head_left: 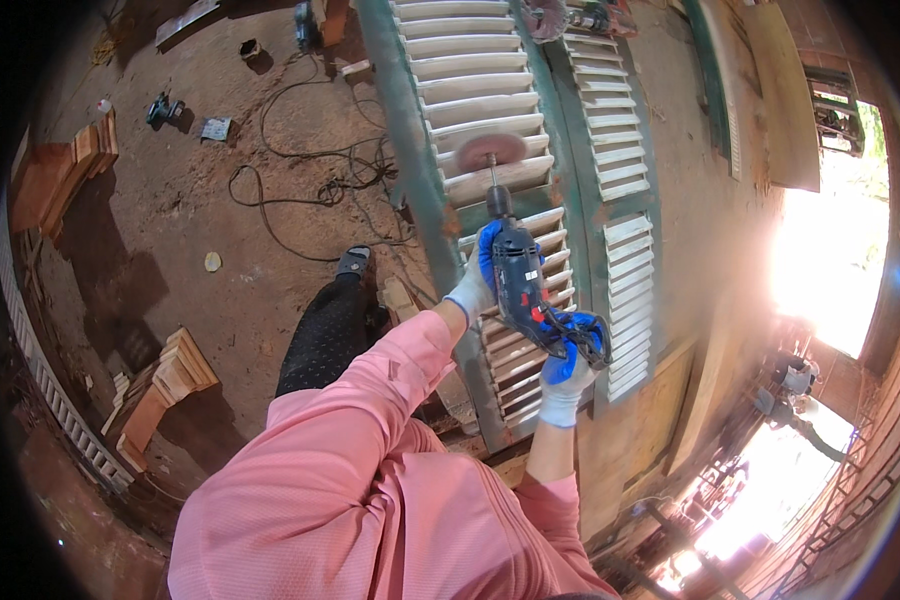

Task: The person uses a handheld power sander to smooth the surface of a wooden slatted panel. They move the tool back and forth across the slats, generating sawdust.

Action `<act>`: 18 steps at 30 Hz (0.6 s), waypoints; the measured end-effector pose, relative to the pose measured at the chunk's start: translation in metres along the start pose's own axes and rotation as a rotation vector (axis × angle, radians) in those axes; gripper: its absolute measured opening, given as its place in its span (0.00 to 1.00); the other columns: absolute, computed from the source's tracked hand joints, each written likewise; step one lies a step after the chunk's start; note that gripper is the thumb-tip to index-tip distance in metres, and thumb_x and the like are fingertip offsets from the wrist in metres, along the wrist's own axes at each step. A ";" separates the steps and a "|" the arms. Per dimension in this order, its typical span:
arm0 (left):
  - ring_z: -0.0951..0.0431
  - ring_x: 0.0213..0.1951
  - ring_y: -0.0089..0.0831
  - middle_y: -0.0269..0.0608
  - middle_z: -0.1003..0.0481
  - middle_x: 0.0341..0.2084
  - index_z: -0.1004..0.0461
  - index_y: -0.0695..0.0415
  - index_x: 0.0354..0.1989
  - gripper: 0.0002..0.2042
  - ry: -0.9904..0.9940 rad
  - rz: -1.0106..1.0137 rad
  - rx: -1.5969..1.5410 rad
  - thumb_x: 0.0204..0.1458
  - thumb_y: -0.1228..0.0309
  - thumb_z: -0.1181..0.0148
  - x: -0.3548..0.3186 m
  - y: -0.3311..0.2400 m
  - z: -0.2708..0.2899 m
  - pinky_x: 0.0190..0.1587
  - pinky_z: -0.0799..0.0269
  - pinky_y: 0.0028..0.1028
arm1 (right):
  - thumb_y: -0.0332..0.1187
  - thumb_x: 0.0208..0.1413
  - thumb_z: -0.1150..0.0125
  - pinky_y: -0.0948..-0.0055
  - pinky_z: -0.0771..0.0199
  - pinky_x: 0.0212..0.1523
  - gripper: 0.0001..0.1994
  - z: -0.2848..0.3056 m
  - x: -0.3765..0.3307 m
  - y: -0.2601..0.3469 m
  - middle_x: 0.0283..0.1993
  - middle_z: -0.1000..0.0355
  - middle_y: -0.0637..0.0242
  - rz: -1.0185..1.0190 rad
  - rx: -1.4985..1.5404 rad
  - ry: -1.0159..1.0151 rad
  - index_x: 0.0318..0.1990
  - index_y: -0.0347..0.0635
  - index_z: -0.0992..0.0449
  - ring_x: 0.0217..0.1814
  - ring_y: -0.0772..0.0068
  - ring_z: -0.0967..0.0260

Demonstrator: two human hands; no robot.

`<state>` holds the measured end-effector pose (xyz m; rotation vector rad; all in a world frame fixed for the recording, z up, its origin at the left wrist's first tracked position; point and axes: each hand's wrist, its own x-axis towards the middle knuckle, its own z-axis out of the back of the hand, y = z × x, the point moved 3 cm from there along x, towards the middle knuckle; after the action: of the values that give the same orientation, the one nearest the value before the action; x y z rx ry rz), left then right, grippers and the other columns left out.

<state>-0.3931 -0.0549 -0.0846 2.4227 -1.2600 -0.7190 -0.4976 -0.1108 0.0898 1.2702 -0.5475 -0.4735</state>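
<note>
Both my gloved hands are closed on a dark blue power drill (518, 272). My left hand (480, 270), in a blue and white glove, wraps round its front body behind the chuck. At the rear, my right hand (572, 355) grips the handle, where a black cord is bunched. A round reddish sanding disc (491, 152), blurred, sits on the drill's shaft over the slats of a louvered shutter (440, 215). This shutter has a green frame and whitish slats. I cannot tell whether the disc touches them.
A second louvered shutter (622, 150) lies alongside to the right. Dark cords (345, 165) tangle on the dirt floor at left. Stepped wooden pieces (175, 375) stand at the left, and a teal power tool (164, 110) lies beyond. Bright light enters through an opening (830, 260) at right.
</note>
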 end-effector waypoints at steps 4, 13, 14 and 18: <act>0.20 0.42 0.51 0.50 0.21 0.40 0.25 0.53 0.49 0.27 -0.019 -0.023 0.016 0.51 0.43 0.42 -0.010 -0.001 0.001 0.50 0.24 0.51 | 0.34 0.53 0.43 0.72 0.28 0.45 0.12 -0.002 -0.002 0.003 0.37 0.27 0.63 -0.037 0.016 0.001 0.37 0.32 0.24 0.39 0.70 0.28; 0.20 0.40 0.49 0.50 0.21 0.40 0.23 0.53 0.44 0.27 -0.015 0.098 0.073 0.50 0.41 0.43 -0.002 0.009 -0.042 0.47 0.22 0.50 | 0.30 0.52 0.45 0.64 0.22 0.46 0.09 0.001 0.010 0.001 0.37 0.27 0.62 -0.119 0.245 -0.109 0.38 0.34 0.27 0.41 0.65 0.27; 0.20 0.40 0.49 0.50 0.21 0.40 0.23 0.53 0.44 0.27 -0.025 0.113 0.082 0.50 0.41 0.43 0.000 0.014 -0.055 0.47 0.22 0.50 | 0.30 0.52 0.45 0.62 0.21 0.45 0.09 0.007 0.012 -0.005 0.37 0.27 0.62 -0.134 0.256 -0.149 0.37 0.35 0.27 0.41 0.65 0.27; 0.20 0.41 0.50 0.51 0.21 0.41 0.23 0.53 0.45 0.28 -0.036 0.069 0.139 0.50 0.40 0.44 0.053 0.004 -0.016 0.50 0.23 0.52 | 0.27 0.52 0.47 0.64 0.22 0.47 0.10 0.017 0.030 -0.019 0.42 0.28 0.60 -0.082 0.309 -0.101 0.41 0.36 0.28 0.44 0.65 0.27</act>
<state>-0.3613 -0.1005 -0.0850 2.4713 -1.4443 -0.6798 -0.4853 -0.1458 0.0786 1.5742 -0.6740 -0.5381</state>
